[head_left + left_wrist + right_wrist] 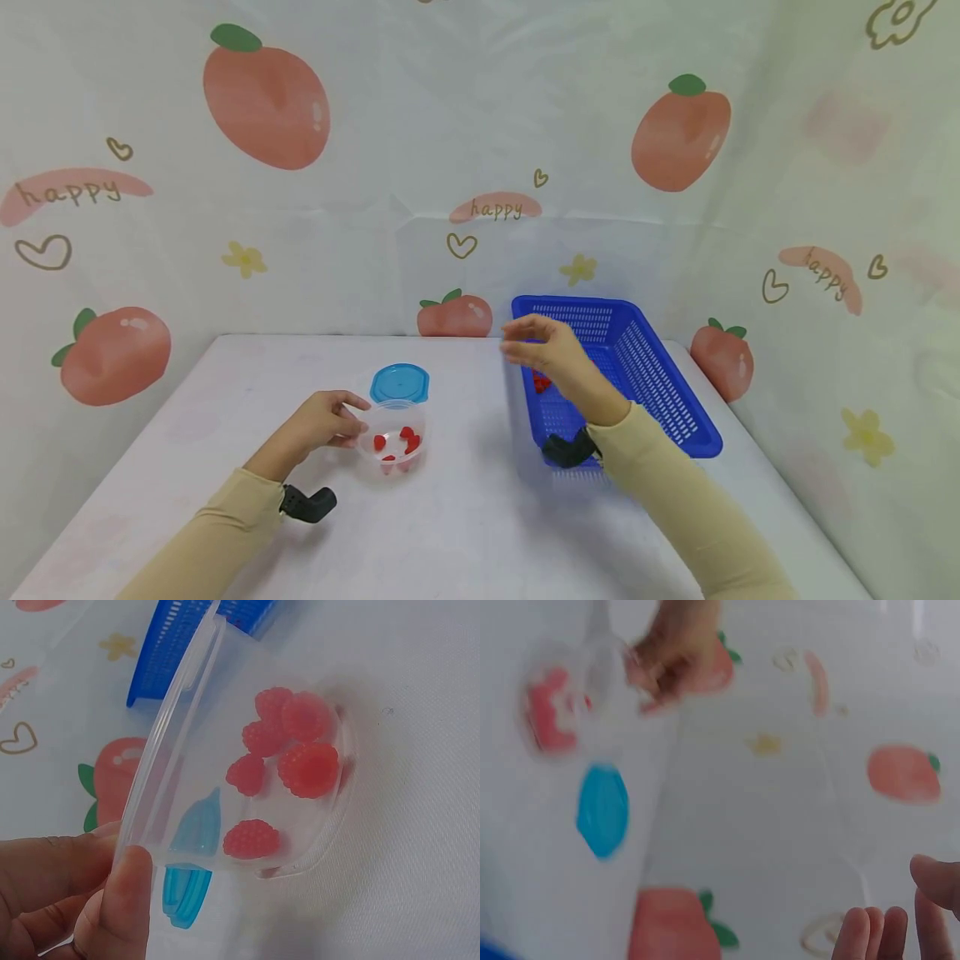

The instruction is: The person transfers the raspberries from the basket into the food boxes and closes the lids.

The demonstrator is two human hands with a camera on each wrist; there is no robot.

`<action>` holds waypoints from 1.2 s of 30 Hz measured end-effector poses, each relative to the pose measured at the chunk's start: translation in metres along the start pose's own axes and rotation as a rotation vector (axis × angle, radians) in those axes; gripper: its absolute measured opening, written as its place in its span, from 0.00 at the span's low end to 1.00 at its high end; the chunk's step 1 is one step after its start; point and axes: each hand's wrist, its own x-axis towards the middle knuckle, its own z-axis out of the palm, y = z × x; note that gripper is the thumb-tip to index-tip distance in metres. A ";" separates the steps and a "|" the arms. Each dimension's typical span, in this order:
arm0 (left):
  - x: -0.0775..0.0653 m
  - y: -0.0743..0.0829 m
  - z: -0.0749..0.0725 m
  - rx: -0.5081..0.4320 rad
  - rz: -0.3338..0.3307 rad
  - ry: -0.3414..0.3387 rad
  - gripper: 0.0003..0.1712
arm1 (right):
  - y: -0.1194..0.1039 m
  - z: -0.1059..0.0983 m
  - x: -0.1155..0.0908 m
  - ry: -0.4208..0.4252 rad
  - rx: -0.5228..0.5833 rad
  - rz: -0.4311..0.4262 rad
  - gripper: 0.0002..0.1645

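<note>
My left hand [321,421] pinches the rim of a clear plastic container [202,727] between thumb and fingers. Several raspberries [307,771] lie on the bottom of this container, seen through its wall in the left wrist view. Over the left side of a blue plastic basket [678,408] hovers my right hand [553,357], its fingers loosely extended and nothing between them. Small red pieces [541,382] show inside the basket, partly hidden by that hand. Just behind the container lies a blue lid [400,384].
A white tablecloth [465,517] covers the table. Behind and beside it hangs a white curtain [480,108] printed with peaches, hearts and the word "happy". The basket stands at the right, close to the back edge.
</note>
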 end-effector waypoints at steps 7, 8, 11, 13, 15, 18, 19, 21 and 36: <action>0.000 0.000 0.000 0.006 0.008 0.004 0.24 | 0.001 -0.063 0.027 0.169 0.051 0.092 0.24; 0.000 0.000 0.000 0.007 0.008 0.005 0.24 | 0.005 -0.069 0.031 0.185 0.046 0.112 0.26; -0.001 0.000 0.000 0.009 0.001 0.008 0.24 | 0.020 -0.084 0.041 0.215 0.004 0.173 0.29; -0.001 0.001 0.000 0.011 0.000 0.010 0.24 | 0.030 -0.090 0.046 0.228 -0.020 0.212 0.30; -0.002 0.003 0.000 0.014 0.002 0.012 0.24 | 0.040 -0.095 0.050 0.241 -0.068 0.243 0.30; -0.002 0.005 0.001 0.021 0.006 0.014 0.25 | 0.054 -0.101 0.055 0.247 -0.151 0.278 0.29; -0.003 0.005 0.001 0.022 0.006 0.015 0.25 | 0.059 -0.103 0.056 0.243 -0.184 0.289 0.28; -0.003 0.005 0.001 0.023 0.005 0.015 0.25 | 0.066 -0.104 0.057 0.225 -0.244 0.312 0.28; -0.001 0.004 0.001 0.020 -0.017 0.020 0.24 | 0.100 -0.102 0.064 0.075 -0.357 0.468 0.24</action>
